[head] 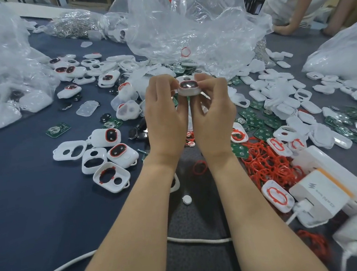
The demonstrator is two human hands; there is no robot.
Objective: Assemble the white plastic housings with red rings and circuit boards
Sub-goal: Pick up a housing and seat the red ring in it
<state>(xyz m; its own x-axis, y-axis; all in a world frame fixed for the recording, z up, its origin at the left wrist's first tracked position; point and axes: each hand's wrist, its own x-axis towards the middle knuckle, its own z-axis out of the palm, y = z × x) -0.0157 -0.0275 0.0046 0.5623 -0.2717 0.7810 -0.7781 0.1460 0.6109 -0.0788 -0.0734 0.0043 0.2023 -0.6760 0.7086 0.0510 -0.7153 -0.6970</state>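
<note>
Above the middle of the table (28, 202), you hold one housing (188, 88) up between both hands. Your left grip (165, 115) and right grip (212, 113) each pinch an edge of it with the fingertips. It already shows a red ring and a dark insert, so this one looks nearly done. A few finished units (113, 136) lie to your left beside empty shells (70, 150). Most of the job seems left: a heap of loose red rings (268, 166) and many circuit boards (255, 121) wait on your right.
</note>
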